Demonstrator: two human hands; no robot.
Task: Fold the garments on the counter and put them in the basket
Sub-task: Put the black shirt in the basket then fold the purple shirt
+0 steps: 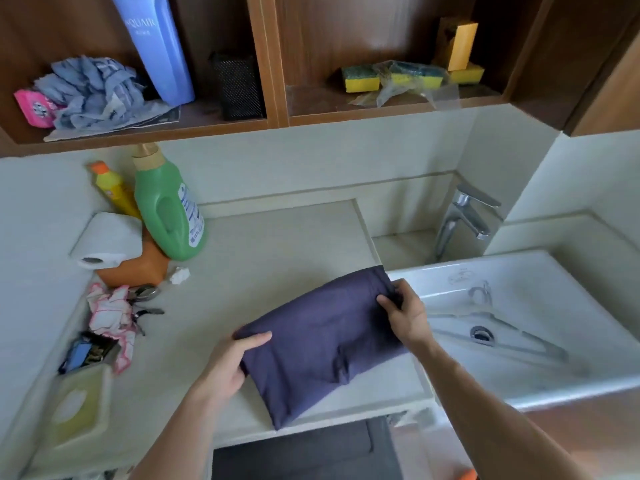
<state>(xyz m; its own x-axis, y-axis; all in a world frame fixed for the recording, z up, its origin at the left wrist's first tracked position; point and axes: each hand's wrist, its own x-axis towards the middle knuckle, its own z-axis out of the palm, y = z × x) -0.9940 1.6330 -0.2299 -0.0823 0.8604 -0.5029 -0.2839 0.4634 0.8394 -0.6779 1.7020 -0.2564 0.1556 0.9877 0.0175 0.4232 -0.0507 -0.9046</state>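
A dark purple garment (pixel 318 337) lies folded over on the pale counter (pixel 263 244), next to the sink. My left hand (pixel 228 365) pinches its near left corner, thumb on top. My right hand (pixel 403 315) grips its far right corner at the counter's edge by the sink. The cloth is mostly flat with a small crease near its front. A dark grey container (pixel 304 448) shows below the counter's front edge; I cannot tell whether it is the basket.
A white sink (pixel 540 379) with a clear hanger (pixel 495 332) and a chrome tap (pixel 464 220) is on the right. At the left stand a green bottle (pixel 169 209), a yellow bottle (pixel 112 188), a paper roll (pixel 107 240), a pink-edged rag (pixel 110 317) and a soap dish (pixel 79 407). Shelves hang above.
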